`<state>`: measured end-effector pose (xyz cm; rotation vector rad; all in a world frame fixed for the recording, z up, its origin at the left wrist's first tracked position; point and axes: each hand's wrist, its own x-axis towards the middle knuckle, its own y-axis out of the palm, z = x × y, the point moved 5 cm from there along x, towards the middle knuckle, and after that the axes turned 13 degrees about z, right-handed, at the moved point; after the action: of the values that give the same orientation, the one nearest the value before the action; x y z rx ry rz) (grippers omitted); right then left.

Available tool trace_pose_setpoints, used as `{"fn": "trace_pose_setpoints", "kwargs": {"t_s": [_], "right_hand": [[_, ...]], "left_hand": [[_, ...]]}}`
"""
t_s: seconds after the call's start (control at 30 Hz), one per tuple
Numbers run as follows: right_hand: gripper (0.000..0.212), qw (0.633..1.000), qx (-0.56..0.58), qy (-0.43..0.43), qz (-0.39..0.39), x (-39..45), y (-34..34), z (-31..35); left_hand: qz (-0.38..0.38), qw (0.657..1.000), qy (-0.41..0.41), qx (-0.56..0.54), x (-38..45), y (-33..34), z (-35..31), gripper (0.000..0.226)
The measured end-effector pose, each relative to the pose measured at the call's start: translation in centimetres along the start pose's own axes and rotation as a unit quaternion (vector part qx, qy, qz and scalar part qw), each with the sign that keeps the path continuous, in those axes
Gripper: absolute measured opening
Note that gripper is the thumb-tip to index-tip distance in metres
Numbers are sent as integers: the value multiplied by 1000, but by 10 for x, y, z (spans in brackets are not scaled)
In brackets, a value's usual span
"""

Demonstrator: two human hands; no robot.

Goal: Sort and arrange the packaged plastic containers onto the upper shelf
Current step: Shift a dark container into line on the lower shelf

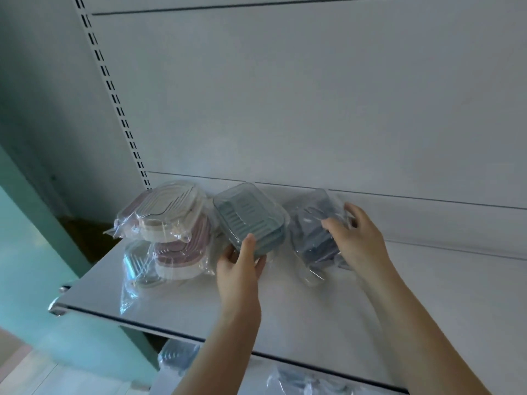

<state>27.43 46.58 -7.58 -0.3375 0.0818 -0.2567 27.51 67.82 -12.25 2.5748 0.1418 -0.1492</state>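
On the white upper shelf (285,303) lie plastic-wrapped container sets. A pink and cream pack (165,212) rests on another pink pack (182,252) at the left, with a pale blue-grey pack (137,266) beside them. A teal pack (248,218) leans tilted in the middle; my left hand (241,266) grips its near lower edge, thumb on top. To the right a dark blue-grey pack (310,240) stands against the back panel, and my right hand (353,238) holds its right side through the wrap.
The white back panel (313,95) rises behind the shelf, with a slotted upright (114,95) at the left. More wrapped packs (176,357) show below the shelf's front edge. A teal wall (34,252) borders the left. Bare shelf extends to the right.
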Motion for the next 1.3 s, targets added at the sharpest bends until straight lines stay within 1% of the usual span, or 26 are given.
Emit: {"fn": "trace_pose_setpoints", "kwargs": {"t_s": [0.07, 0.13, 0.2, 0.27, 0.37, 0.47, 0.5, 0.57, 0.63, 0.7, 0.83, 0.93, 1.03, 1.1, 1.2, 1.3], "right_hand": [[52, 998, 52, 9, -18, -9, -5, -2], [48, 991, 131, 8, -10, -20, -7, -5], [33, 975, 220, -1, 1, -33, -6, -9], [16, 963, 269, -17, -18, -50, -11, -13], [28, 962, 266, -47, -37, -79, -16, -16], [48, 968, 234, -52, -67, -110, -22, -22], [52, 969, 228, -59, -76, -120, -23, -25], [53, 970, 213, -72, -92, -143, -23, -28], [53, 972, 196, -81, -100, -163, -19, -32], [52, 974, 185, -85, -98, -182, -10, -37], [54, 974, 178, -99, -101, -212, 12, -54], [54, 975, 172, -105, -98, -229, 33, -65], [53, 974, 187, -111, -68, -239, 55, -81], [55, 975, 187, -110, -44, -247, 65, -98], [60, 979, 184, -90, 0, -262, 80, -129], [58, 984, 170, -52, -9, -275, 89, -161]], "left_hand": [[20, 1000, -3, -11, -9, -2, -3, 24], [52, 999, -3, -1, -18, -5, -5, 31], [83, 996, -7, 15, -28, -7, -8, 33], [107, 994, -15, 24, -37, -11, -10, 34], [155, 987, -33, 31, -52, -14, -13, 33], [211, 975, -44, 52, -69, -20, -16, 30], [225, 972, -42, 59, -74, -24, -18, 29], [251, 965, -38, 64, -85, -33, -22, 32], [278, 958, -40, 63, -98, -47, -25, 42], [301, 950, -44, 70, -110, -65, -27, 47], [312, 944, -50, 96, -130, -113, -27, 55], [315, 938, -44, 135, -142, -154, -25, 54], [312, 934, -53, 167, -154, -197, -20, 58], [298, 936, -71, 171, -161, -226, -12, 62], [267, 942, -112, 169, -174, -267, 12, 56], [225, 944, -164, 177, -188, -294, 44, 59]]}}
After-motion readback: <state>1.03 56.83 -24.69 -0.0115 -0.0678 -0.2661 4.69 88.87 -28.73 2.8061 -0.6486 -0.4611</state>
